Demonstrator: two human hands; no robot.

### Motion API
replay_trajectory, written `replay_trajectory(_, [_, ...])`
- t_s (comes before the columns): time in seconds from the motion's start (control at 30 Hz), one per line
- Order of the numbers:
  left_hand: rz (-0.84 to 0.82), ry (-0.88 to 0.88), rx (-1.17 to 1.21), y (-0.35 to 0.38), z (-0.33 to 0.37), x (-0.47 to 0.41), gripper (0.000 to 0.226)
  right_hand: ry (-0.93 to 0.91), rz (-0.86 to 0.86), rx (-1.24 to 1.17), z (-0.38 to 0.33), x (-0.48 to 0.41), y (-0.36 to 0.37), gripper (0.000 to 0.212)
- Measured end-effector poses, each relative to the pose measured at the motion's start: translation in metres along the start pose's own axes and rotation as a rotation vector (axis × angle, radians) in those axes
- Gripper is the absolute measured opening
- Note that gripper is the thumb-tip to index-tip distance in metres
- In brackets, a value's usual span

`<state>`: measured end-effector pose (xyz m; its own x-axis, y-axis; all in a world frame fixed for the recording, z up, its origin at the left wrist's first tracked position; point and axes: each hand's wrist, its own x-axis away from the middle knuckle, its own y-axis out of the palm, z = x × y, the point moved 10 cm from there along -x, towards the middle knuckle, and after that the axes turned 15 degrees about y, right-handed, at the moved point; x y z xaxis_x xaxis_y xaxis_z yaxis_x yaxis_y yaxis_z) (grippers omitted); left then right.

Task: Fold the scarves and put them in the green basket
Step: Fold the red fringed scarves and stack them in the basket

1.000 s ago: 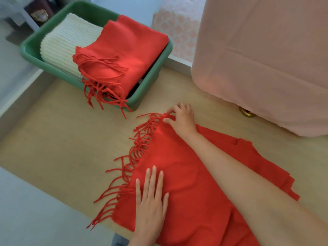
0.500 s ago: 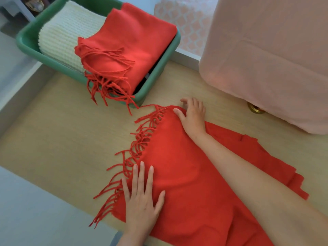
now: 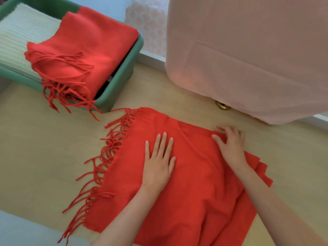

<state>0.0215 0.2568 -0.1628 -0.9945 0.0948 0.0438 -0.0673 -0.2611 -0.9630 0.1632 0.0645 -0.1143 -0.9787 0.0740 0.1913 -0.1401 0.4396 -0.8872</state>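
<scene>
Head view: a red scarf [image 3: 195, 183] lies spread on the pale wooden table [image 3: 35, 148], its fringe [image 3: 106, 157] trailing off the left end; the near part hangs over the table's front edge. The left hand [image 3: 158, 162] rests flat on the middle of the cloth, fingers straight and slightly spread; the right hand [image 3: 230, 144] sits at the scarf's far edge, fingers bent over that edge and thumb on top, pinching the fabric. The green basket [image 3: 124, 75] stands at the table's far left, just beside the fringe; inside it a cream knitted scarf [image 3: 21, 41] lies folded, and a second red scarf [image 3: 88, 50] sits folded partly on top, its tassels spilling over the near rim. A pink cloth [image 3: 248, 59] drapes something at the far right; a brass-coloured piece [image 3: 221, 105] peeks from under it.
</scene>
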Motion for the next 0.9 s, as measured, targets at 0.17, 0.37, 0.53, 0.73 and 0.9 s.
replay_trajectory(0.17, [0.027, -0.004, -0.016, 0.0, 0.002, 0.0, 0.06, -0.128, -0.132, -0.027, -0.036, -0.008, 0.028, 0.023])
replay_trajectory(0.37, [0.022, -0.017, -0.017, -0.002, 0.002, 0.001, 0.06, -0.225, -0.16, 0.107, -0.028, 0.0, 0.031, 0.018])
replay_trajectory(0.53, [0.03, -0.021, -0.015, -0.002, 0.001, 0.001, 0.06, -0.102, 0.052, -0.061, -0.023, -0.025, -0.01, 0.013])
replay_trajectory(0.73, [0.048, -0.019, -0.017, -0.004, 0.001, 0.001, 0.059, -0.129, 0.041, 0.085, -0.026, -0.031, 0.018, 0.022])
replay_trajectory(0.9, [0.058, -0.016, -0.014, -0.002, -0.001, 0.001, 0.06, 0.148, 0.23, -0.156, 0.058, 0.019, -0.052, 0.042])
